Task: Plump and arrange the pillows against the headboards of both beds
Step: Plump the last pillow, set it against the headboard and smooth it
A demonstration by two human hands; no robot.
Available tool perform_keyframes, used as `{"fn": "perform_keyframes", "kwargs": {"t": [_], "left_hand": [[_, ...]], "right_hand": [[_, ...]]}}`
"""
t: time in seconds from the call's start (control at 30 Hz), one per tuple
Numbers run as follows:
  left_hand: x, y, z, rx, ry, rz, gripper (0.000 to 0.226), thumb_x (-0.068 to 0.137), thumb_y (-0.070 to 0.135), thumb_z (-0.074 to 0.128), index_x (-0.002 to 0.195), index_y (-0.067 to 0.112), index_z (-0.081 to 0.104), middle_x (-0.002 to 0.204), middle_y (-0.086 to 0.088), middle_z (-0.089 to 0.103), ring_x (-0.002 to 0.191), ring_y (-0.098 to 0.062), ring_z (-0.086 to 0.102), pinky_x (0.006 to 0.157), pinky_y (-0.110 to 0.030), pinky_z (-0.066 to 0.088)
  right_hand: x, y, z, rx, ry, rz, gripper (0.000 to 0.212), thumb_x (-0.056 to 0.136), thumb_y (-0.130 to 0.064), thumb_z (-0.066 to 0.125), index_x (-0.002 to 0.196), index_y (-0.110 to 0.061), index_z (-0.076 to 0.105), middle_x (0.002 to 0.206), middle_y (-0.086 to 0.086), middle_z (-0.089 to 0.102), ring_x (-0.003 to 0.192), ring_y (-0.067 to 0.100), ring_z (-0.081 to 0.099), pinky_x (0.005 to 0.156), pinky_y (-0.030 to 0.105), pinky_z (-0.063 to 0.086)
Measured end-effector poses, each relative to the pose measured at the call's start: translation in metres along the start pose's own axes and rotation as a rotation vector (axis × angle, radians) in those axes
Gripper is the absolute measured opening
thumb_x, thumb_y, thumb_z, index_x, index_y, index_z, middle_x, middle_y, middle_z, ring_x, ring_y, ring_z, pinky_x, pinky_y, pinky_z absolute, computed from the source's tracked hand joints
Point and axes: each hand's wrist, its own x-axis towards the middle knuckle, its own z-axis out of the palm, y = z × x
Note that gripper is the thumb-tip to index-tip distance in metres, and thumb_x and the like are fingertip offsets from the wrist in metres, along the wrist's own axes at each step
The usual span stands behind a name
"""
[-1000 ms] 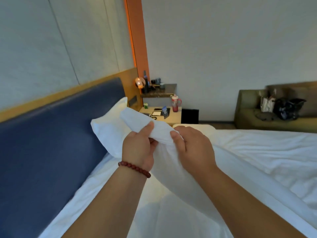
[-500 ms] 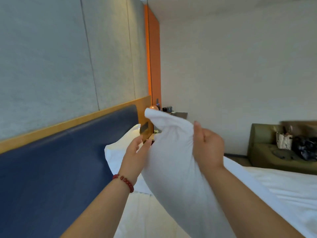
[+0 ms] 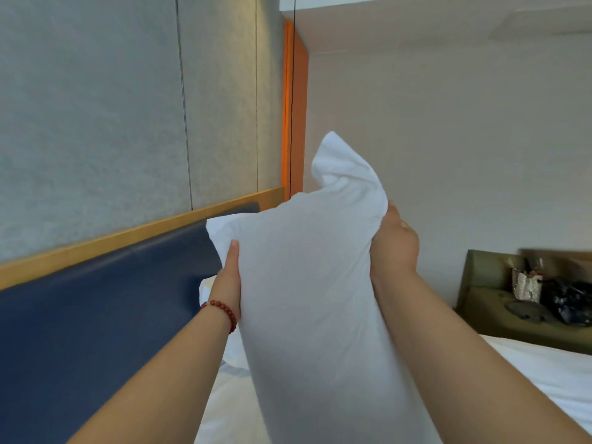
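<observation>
We hold the pillow [image 3: 314, 283] upright in the air between both hands, beside the blue headboard [image 3: 96, 315] and above the bed [image 3: 551, 376]. It is soft, light and limp: the top corner flops over and the cover bunches under grip. Take hold at the two side edges near the upper end, where the filling gives the fingers bulk; a pinch on loose cover alone may slip.

The right hand [image 3: 394, 248] grips the bunched upper right edge, fingers curled into the fabric. The left hand [image 3: 229, 277] lies against the left edge with one straight digit showing. The rest is behind the pillow, so we cannot tell whether it clasps or only presses.

The frame cuts off the pillow's lower end. A white shape [image 3: 205, 288] low against the headboard is probably a second pillow.
</observation>
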Motion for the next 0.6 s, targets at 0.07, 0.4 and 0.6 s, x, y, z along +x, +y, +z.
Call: {"fn": "perform_keyframes", "kwargs": {"t": [0.07, 0.4, 0.6], "left_hand": [[0.018, 0.002, -0.011, 0.053, 0.082, 0.043, 0.112, 0.046, 0.100, 0.050, 0.131, 0.027, 0.055, 0.111, 0.000, 0.071, 0.100, -0.027, 0.066, 0.092, -0.049, 0.051], [0.014, -0.001, -0.054, 0.333, 0.394, 0.192, 0.075, 0.073, 0.077, 0.058, 0.114, 0.014, 0.049, 0.103, -0.002, 0.059, 0.085, -0.021, 0.056, 0.073, -0.034, 0.043], [0.014, -0.069, -0.103, 0.362, 0.426, 0.007, 0.088, 0.083, 0.069, 0.055, 0.143, 0.009, 0.031, 0.124, -0.004, 0.048, 0.111, -0.029, 0.050, 0.089, -0.039, 0.040]], "right_hand": [[-0.003, 0.011, 0.006, 0.027, -0.011, 0.053, 0.037, 0.094, -0.043, 0.052, 0.071, -0.015, 0.060, 0.070, 0.001, 0.058, 0.069, 0.020, 0.054, 0.065, 0.027, 0.041], [0.014, 0.067, 0.017, -0.293, -0.028, 0.129, 0.058, 0.103, -0.046, 0.031, 0.139, -0.004, 0.047, 0.137, 0.019, 0.053, 0.124, 0.036, 0.052, 0.102, 0.043, 0.041], [-0.008, 0.135, 0.025, -0.198, -0.263, 0.312, 0.060, 0.087, -0.075, 0.037, 0.123, -0.031, 0.057, 0.115, -0.002, 0.064, 0.104, 0.018, 0.059, 0.096, 0.040, 0.045]]}}
